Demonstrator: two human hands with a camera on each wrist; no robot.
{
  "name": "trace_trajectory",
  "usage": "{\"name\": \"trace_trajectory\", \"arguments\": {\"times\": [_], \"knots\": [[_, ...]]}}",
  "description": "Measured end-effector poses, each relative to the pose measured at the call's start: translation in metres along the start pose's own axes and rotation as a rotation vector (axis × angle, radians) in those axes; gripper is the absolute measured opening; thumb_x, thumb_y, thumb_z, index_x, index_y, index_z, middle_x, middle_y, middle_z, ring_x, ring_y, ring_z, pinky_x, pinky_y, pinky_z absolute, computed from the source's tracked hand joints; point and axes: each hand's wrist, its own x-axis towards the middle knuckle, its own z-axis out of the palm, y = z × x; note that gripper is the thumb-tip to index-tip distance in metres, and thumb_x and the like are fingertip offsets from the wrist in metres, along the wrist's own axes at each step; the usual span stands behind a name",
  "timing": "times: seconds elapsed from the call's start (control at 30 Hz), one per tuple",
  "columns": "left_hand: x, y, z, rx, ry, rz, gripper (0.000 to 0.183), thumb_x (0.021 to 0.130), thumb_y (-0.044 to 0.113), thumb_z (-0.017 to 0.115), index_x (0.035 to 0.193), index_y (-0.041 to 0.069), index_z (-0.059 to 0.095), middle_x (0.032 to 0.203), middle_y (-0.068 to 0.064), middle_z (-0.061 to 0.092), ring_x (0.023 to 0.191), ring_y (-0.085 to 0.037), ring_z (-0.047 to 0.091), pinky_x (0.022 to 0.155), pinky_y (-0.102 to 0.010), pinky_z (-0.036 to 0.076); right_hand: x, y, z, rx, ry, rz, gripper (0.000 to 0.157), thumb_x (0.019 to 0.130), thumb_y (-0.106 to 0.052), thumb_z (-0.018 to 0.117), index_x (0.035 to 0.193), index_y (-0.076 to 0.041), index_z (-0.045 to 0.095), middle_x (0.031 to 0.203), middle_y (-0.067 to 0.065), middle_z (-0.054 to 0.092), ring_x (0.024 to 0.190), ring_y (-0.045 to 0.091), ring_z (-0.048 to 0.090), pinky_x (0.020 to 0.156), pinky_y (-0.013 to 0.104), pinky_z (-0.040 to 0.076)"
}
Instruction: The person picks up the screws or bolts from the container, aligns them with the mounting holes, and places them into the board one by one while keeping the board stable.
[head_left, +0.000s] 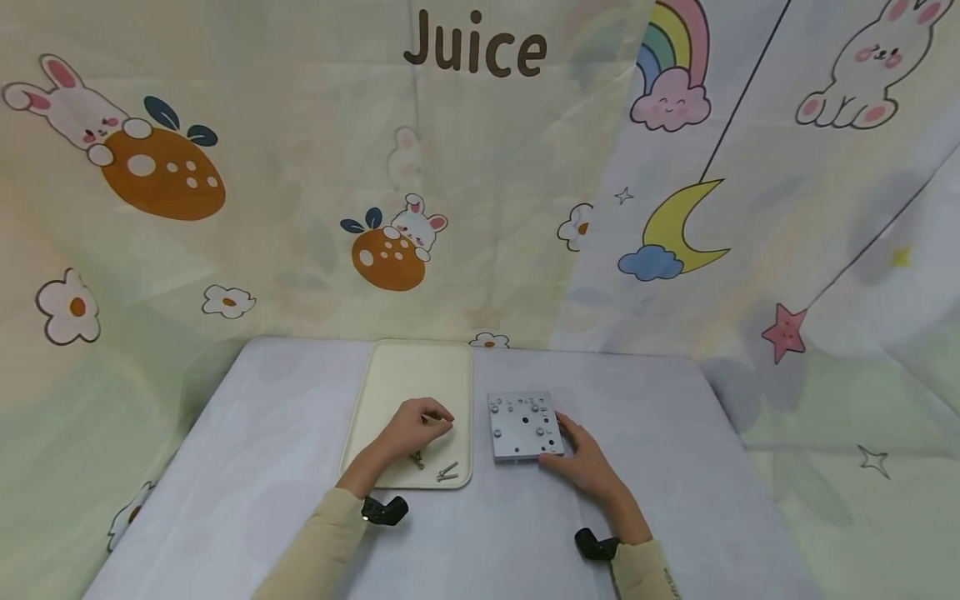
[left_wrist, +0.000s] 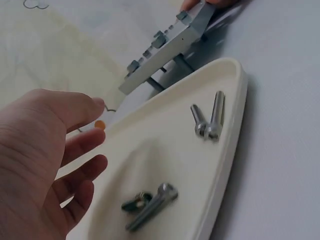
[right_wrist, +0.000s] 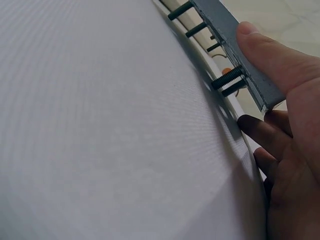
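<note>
In the head view my left hand (head_left: 415,431) hovers over the cream tray (head_left: 420,367), its fingers loosely bent. The left wrist view shows its thumb and fingertips apart, with nothing visible between them. Below it on the tray lie a bolt (left_wrist: 152,207) beside a small dark brass-tinted piece (left_wrist: 136,202), and a pair of bolts (left_wrist: 216,115) near the corner. My right hand (head_left: 588,465) grips a square metal plate (head_left: 517,425) by its near right corner, thumb along the front edge. Several bolts stick through the plate, their threaded shanks (right_wrist: 227,78) pointing down below it.
A white cloth covers the table (head_left: 480,550). Behind it hangs a printed curtain (head_left: 495,208) with cartoon rabbits. The tray's raised rim (left_wrist: 235,130) runs between the loose bolts and the tablecloth.
</note>
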Motion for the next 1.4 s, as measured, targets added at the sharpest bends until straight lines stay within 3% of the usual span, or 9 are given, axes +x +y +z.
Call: {"name": "trace_trajectory", "arguments": {"times": [0.3,0.53,0.67,0.87,1.2,1.4], "knots": [[-0.025,-0.009,-0.020,0.045,-0.074,0.014,0.009,0.088,0.015,0.072,0.097,0.012,0.074,0.097,0.009,0.067,0.095,-0.015,0.061,0.084,-0.037,0.050,0.000,0.001,-0.002,0.018,0.009,-0.014,0.097,0.073,-0.057,0.079,0.151,-0.020,0.034,0.151,0.007,0.039,0.142,0.030,0.024,0.112,0.054,0.016],[-0.036,-0.019,-0.025,0.105,-0.102,0.012,0.017,0.082,0.011,0.078,0.097,0.017,0.073,0.098,0.011,0.066,0.097,-0.012,0.060,0.087,-0.036,0.048,0.000,0.001,0.000,0.027,0.012,-0.003,0.098,0.072,-0.056,0.079,0.151,-0.019,0.035,0.150,0.006,0.039,0.142,0.030,0.024,0.113,0.053,0.015],[-0.037,-0.021,-0.025,0.117,-0.112,0.012,0.019,0.080,0.012,0.079,0.097,0.018,0.072,0.098,0.013,0.065,0.097,-0.011,0.060,0.088,-0.035,0.048,0.000,0.002,0.001,0.029,0.012,0.000,0.098,0.072,-0.057,0.079,0.151,-0.019,0.034,0.151,0.006,0.038,0.143,0.029,0.023,0.113,0.052,0.015],[-0.034,-0.022,-0.024,0.133,-0.118,0.046,0.013,0.086,0.011,0.074,0.097,0.019,0.072,0.098,0.013,0.064,0.095,-0.010,0.059,0.086,-0.035,0.048,-0.001,0.001,0.001,0.035,0.027,-0.004,0.098,0.072,-0.057,0.080,0.150,-0.019,0.035,0.151,0.006,0.039,0.143,0.029,0.024,0.113,0.052,0.015],[-0.031,-0.016,-0.030,0.226,-0.244,0.060,0.021,0.083,0.007,0.072,0.097,0.022,0.075,0.101,0.013,0.057,0.097,-0.011,0.055,0.086,-0.035,0.046,0.000,0.001,0.001,0.037,0.027,-0.004,0.098,0.072,-0.056,0.080,0.150,-0.018,0.035,0.150,0.005,0.040,0.143,0.027,0.023,0.114,0.051,0.013],[-0.028,-0.014,-0.027,0.293,-0.270,0.100,0.018,0.081,0.010,0.077,0.096,0.021,0.076,0.101,0.008,0.054,0.095,-0.014,0.052,0.083,-0.035,0.045,0.000,0.001,0.002,0.040,0.031,-0.013,0.097,0.072,-0.054,0.081,0.150,-0.017,0.036,0.150,0.006,0.040,0.143,0.029,0.023,0.113,0.052,0.014]]}}
